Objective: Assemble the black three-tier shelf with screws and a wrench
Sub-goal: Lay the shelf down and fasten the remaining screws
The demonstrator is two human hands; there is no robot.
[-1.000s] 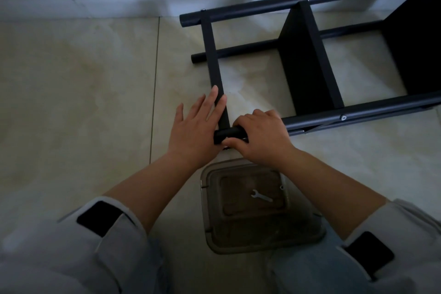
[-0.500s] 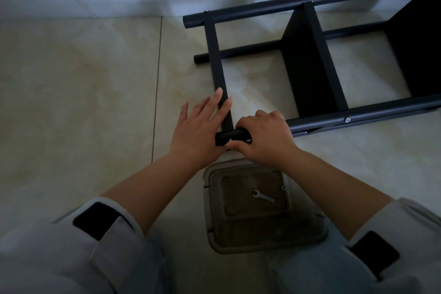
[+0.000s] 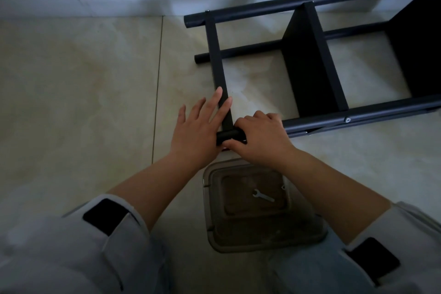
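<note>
The black three-tier shelf [image 3: 310, 67] lies on its side on the pale tiled floor [image 3: 83, 90], close to the white skirting board [image 3: 95, 5] at the foot of the wall. Its round legs run from the near middle of the view out to the right edge, and two flat shelf panels stand upright between them. A flat crossbar [image 3: 218, 67] joins the far leg's end to the near leg [image 3: 358, 118].

The left hand [image 3: 198, 126] lies flat with its fingers straight and slightly spread, resting over the near part of the crossbar and holding nothing. The right hand [image 3: 260, 136] is curled round the end of the near leg, thumb beneath and fingers over the top, right where the crossbar meets it. The two hands are just beside each other, with a short stretch of the black tube showing between them.

A silver screw head [image 3: 347, 119] shows on the near leg where the middle panel meets it.

Just below the hands, a clear plastic container [image 3: 307, 231] sits on the floor between the person's knees. A small silver wrench [image 3: 263, 196] lies on its bottom, and a tiny piece of hardware [image 3: 283, 187] lies near its right wall, too small to tell.
</note>
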